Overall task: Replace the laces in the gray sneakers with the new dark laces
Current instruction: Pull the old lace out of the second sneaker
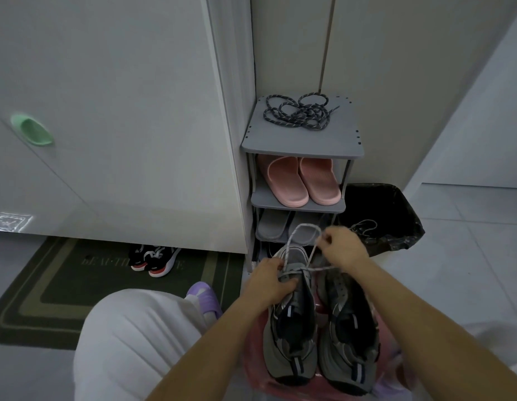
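Note:
Two gray sneakers stand side by side, heels toward me: the left sneaker (292,328) and the right sneaker (348,337). My left hand (269,285) grips the left sneaker at its toe end. My right hand (342,247) pinches the old pale lace (302,230), which loops up from the left sneaker's front eyelets. The right sneaker shows no lace. The new dark laces (300,112) lie in a tangled heap on top of the gray shoe rack (303,143).
The rack holds pink slippers (302,180) and gray slippers (276,225) on lower shelves. A black-lined bin (390,215) with a pale lace in it stands to the right. Black-and-red shoes (154,260) sit on a dark doormat (66,287). The sneakers rest on something pink (254,363).

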`<state>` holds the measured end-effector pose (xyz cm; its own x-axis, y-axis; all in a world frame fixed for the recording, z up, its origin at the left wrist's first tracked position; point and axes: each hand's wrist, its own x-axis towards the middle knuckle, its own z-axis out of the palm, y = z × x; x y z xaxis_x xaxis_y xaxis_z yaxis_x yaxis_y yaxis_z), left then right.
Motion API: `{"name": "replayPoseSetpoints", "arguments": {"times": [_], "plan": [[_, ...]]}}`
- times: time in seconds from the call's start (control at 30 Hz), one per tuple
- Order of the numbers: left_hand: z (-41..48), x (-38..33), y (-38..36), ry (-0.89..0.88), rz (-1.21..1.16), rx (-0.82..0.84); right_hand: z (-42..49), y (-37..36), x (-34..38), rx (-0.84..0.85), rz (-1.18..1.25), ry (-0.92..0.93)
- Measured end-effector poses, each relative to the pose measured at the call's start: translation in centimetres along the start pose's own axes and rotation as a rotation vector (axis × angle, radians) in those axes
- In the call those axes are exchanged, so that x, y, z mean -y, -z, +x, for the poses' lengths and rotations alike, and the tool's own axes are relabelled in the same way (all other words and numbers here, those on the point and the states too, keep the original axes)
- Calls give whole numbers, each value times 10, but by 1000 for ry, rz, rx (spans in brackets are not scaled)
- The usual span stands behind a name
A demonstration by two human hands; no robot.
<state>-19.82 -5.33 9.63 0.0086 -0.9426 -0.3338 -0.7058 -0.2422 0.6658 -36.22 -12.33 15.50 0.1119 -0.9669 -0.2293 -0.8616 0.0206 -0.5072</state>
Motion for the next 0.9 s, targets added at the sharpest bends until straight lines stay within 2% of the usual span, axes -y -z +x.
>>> {"name": "replayPoseSetpoints", "arguments": {"times": [0.07, 0.13, 0.27, 0.33, 0.6, 0.77, 0.83, 0.9], "plan": [[1, 1, -1, 5, 13, 3, 9, 16, -1, -105, 115, -13], [2, 2, -2, 9, 9, 1, 11, 24, -3, -135, 183, -30], [3, 3, -2, 14, -6, 3, 1, 3, -7, 178, 63, -69], [3, 2, -2, 21, 10, 2, -7, -11, -7, 237, 8, -66], [1, 1, -1, 23, 9, 12, -5, -14, -1, 65, 34, 3], [5, 5, -7, 52, -14, -5, 14, 25, -1, -151, 255, 10], [3, 1, -4, 49, -21, 1, 12, 23, 0, -97, 320, -5], [-1, -3, 0, 42, -14, 11, 6, 11, -2, 70, 279, -55]]}}
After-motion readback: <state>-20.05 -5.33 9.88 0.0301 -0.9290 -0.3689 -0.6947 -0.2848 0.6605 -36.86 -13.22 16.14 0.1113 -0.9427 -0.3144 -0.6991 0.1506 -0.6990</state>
